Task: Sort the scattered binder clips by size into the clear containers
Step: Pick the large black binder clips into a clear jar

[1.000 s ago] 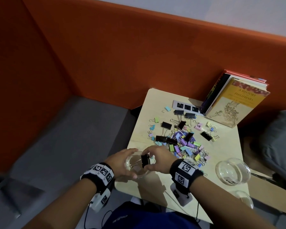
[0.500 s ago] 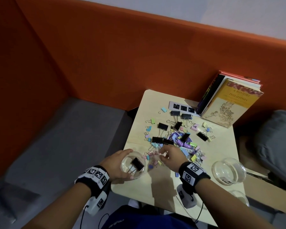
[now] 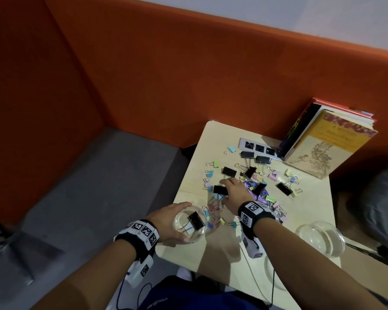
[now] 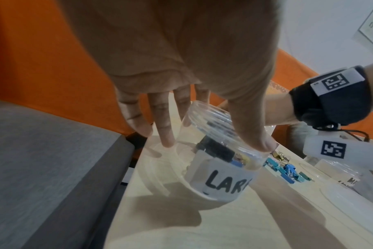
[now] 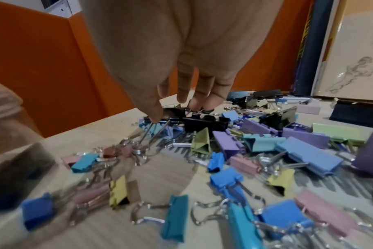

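On the pale table, my left hand grips the clear container marked "LAR", thumb on the near rim and fingers round the far side. One large black clip lies inside it. My right hand reaches into the pile of coloured clips. Its thumb and fingertips close on a large black clip that lies on the table. More large black clips are scattered beyond the pile.
A second clear container stands at the right, near the table's edge. Books lean against the orange wall at the back right, with a grey socket strip beside them. A grey seat lies left of the table.
A second ago my right hand held a black clip over the left container. That clip now lies inside, and the right hand has moved forward into the pile onto another black clip.
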`<state>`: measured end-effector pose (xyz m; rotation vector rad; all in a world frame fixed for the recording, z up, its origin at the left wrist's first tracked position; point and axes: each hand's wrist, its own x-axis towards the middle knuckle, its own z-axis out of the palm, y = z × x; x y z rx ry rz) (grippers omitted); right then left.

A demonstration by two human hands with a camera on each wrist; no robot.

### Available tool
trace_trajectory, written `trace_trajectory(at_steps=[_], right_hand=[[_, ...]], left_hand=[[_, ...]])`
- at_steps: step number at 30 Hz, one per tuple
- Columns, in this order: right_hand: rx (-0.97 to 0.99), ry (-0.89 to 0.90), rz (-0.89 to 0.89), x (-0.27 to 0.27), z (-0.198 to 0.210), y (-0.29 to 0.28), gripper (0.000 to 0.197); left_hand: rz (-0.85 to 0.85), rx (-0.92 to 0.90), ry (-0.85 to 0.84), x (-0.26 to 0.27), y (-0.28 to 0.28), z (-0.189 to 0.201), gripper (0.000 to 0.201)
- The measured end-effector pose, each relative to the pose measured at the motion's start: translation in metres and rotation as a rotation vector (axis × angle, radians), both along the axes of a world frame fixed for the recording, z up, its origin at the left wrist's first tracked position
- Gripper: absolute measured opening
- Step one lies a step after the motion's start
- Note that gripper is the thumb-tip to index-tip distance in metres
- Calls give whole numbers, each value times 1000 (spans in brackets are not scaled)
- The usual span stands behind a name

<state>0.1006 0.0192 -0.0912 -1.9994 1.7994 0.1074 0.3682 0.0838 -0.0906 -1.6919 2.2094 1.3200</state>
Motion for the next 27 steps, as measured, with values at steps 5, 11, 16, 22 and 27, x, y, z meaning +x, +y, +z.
trace_trajectory(at_steps=[5, 11, 16, 22, 27], right_hand=[[54, 118, 113, 2, -5, 5, 73], [-62, 162, 66, -2, -7, 11, 62], [-140, 83, 10, -7, 0, 25, 40], [-122, -106, -238, -27, 1, 56, 39], [37, -31, -160, -38, -4, 70, 60]], left_hand=[[-32, 14, -27, -3, -2, 8, 108], [-20, 14, -14, -3, -1, 10, 107], [-13, 27, 16, 0, -1, 4, 110], [-74, 15, 24, 3, -6, 0, 124], [-72, 28, 45, 0, -9, 0, 105]])
